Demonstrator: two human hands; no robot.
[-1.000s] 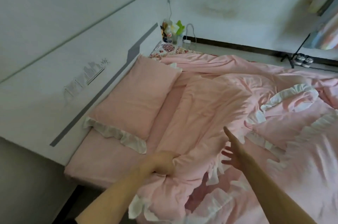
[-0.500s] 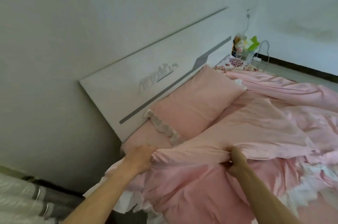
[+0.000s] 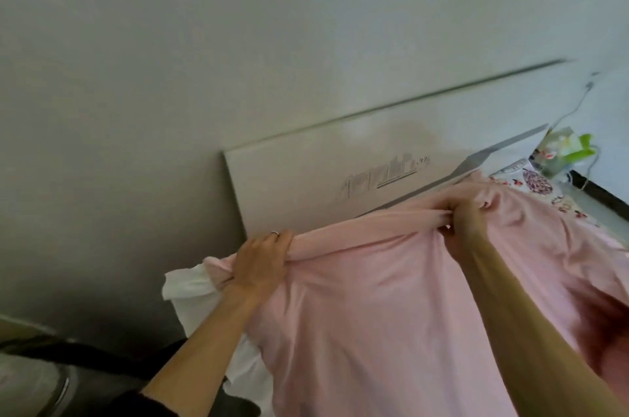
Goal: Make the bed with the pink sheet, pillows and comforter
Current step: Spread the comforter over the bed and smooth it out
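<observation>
The pink comforter (image 3: 391, 297) is lifted in front of me and fills the lower right of the view. Its top edge is stretched between my hands. My left hand (image 3: 260, 261) grips the bunched left corner, where a white ruffle (image 3: 190, 283) hangs down. My right hand (image 3: 464, 220) grips the edge further right, just below the white headboard (image 3: 306, 178). The pillow and the sheet are hidden behind the raised comforter.
A flower-patterned cloth (image 3: 537, 183) lies at the far right end of the headboard, with a green and white clutter of items (image 3: 568, 149) and a cable on the wall beyond. A grey wall fills the top. Dark floor shows at the lower left.
Both hands have lifted the comforter's edge up and toward the headboard, so it now covers the pillow. The view has swung further left and up.
</observation>
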